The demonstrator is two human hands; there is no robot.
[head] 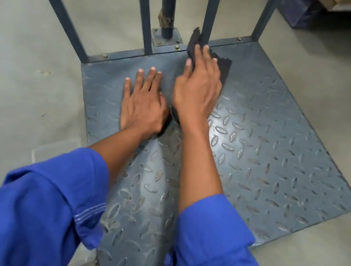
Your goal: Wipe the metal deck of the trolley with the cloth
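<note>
One trolley deck (271, 148) of grey tread plate lies on the floor (23, 39), with four flat bars (212, 12) and one round post (169, 5) rising from its far edge. One dark cloth (224, 68) lies at that edge, touching a bar. The right hand (197, 88) presses it flat with extended fingers. The left hand (142, 102) rests flat on bare plate just beside, holding nothing. Two blue sleeves (43, 204) show.
</note>
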